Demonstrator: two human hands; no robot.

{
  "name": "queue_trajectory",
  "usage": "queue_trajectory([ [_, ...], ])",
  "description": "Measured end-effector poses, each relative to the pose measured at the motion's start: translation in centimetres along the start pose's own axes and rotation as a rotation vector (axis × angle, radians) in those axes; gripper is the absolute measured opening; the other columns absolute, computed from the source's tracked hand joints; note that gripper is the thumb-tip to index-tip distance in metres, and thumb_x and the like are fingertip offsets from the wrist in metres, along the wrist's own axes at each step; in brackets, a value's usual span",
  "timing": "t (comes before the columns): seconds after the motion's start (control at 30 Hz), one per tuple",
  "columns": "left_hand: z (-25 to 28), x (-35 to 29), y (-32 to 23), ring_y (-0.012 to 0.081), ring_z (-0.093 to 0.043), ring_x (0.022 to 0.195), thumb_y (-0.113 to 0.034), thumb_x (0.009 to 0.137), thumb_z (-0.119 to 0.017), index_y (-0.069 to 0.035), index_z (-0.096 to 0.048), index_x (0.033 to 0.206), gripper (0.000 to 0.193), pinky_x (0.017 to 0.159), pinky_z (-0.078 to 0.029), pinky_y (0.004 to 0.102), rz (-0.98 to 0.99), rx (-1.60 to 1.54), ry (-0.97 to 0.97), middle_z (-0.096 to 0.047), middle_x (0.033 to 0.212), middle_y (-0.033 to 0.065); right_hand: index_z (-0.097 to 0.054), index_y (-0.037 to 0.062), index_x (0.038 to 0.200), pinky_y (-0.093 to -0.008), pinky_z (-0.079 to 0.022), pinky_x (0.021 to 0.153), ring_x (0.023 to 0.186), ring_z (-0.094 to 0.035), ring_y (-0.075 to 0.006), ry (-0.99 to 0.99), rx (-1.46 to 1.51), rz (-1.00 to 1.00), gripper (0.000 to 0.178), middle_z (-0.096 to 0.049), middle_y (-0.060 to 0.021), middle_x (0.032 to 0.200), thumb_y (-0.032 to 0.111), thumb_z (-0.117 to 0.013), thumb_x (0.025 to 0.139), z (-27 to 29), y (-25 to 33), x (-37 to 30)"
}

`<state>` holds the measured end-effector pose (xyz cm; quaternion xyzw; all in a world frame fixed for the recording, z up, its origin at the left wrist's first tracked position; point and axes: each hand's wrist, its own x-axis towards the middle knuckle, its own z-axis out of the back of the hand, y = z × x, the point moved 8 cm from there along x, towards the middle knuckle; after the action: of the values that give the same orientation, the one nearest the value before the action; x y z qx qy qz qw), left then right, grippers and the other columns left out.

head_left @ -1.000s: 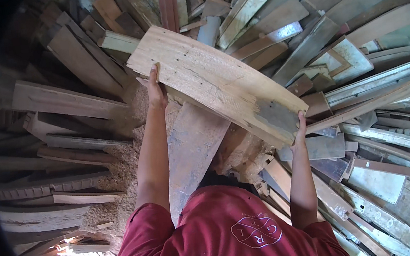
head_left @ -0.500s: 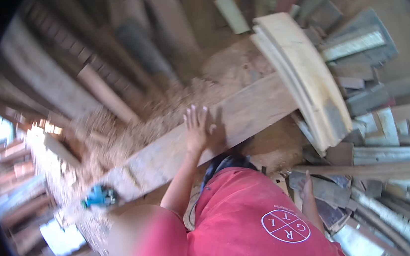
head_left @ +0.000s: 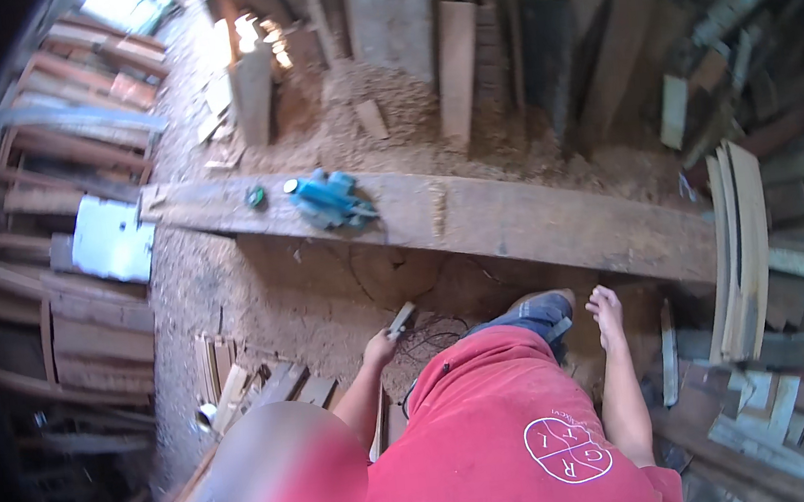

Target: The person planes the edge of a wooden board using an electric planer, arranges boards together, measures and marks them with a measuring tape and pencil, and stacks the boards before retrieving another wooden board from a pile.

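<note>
My left hand is closed round one end of a small, pale wooden block, held low on the near side of a long, thick plank. My right hand hangs near the plank's near edge, right of my knee, with loosely bent fingers and nothing visible in it. On the left part of the plank rests a teal power tool, shaped like an electric planer. A small dark green round piece lies beside it. Wood shavings form a short strip across the plank's top.
Curved pale boards stand across the plank's right end. Stacked boards line the left side, and upright planks lean beyond the sawdust. A dark cable coils on the floor near my left hand. Offcuts lie at right.
The view has turned and shifted toward the plank's left part. My left hand, flat on the plank before, is now off it and holds the small wooden block. My right hand has moved forward.
</note>
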<state>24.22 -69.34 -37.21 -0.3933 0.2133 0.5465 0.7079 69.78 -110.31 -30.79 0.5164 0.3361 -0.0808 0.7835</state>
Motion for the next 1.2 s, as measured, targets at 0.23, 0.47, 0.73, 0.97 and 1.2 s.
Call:
queue_trajectory([
  [0.23,1.0,-6.5,21.3,0.0382,-0.064,0.122,-0.041,0.099,-0.058,-0.005,-0.070,0.126,0.047,0.104,-0.051,0.0450,0.285,-0.161,-0.235,-0.069,0.126,0.0228,-0.060,-0.0019,0.136,-0.0299,-0.053,0.090,0.096,-0.067,-0.0147,0.351,-0.285,0.407,0.041,-0.069,-0.0103,0.116,0.020,-0.064,0.102,-20.3,14.5,-2.2],
  [0.47,-2.9,-7.3,23.1,0.0348,-0.067,0.115,-0.034,0.099,-0.058,-0.004,-0.072,0.122,0.039,0.099,-0.052,0.0455,0.312,-0.302,-0.080,-0.072,0.121,0.0212,-0.060,0.0016,0.137,-0.0383,-0.051,0.104,0.121,-0.064,-0.0269,0.643,-0.368,0.476,0.050,-0.066,-0.0207,0.131,0.029,-0.072,0.097,-39.4,18.9,-11.2],
  [0.73,15.8,3.4,31.9,0.0295,-0.067,0.111,-0.032,0.100,-0.060,-0.001,-0.069,0.124,0.040,0.097,-0.051,0.0421,0.005,-0.320,-0.027,-0.072,0.120,0.0182,-0.066,0.0082,0.129,-0.0476,-0.050,0.103,0.117,-0.064,-0.0400,0.250,-0.718,1.091,0.067,-0.067,-0.0222,0.123,0.053,-0.078,0.081,-65.9,30.2,-12.2],
  [0.97,34.1,7.8,50.1,0.0239,-0.066,0.102,-0.036,0.103,-0.057,-0.007,-0.057,0.137,0.045,0.085,-0.054,0.0405,0.404,-1.019,-0.563,-0.070,0.117,0.0129,-0.069,0.0093,0.119,-0.0522,-0.058,0.086,0.099,-0.072,-0.0424,0.239,-0.848,0.755,0.061,-0.075,-0.0230,0.103,0.059,-0.073,0.085,-67.1,28.5,-7.5],
  [1.2,40.4,16.1,37.1,0.0281,-0.058,0.130,-0.031,0.102,-0.059,0.001,-0.055,0.145,0.053,0.112,-0.042,0.0369,0.055,-0.440,-0.540,-0.062,0.140,0.0202,-0.072,0.0080,0.107,-0.0506,-0.059,0.074,0.087,-0.074,-0.0389,-0.090,-0.833,0.502,0.056,-0.075,-0.0210,0.092,0.060,-0.074,0.085,-52.0,26.5,-7.7],
])
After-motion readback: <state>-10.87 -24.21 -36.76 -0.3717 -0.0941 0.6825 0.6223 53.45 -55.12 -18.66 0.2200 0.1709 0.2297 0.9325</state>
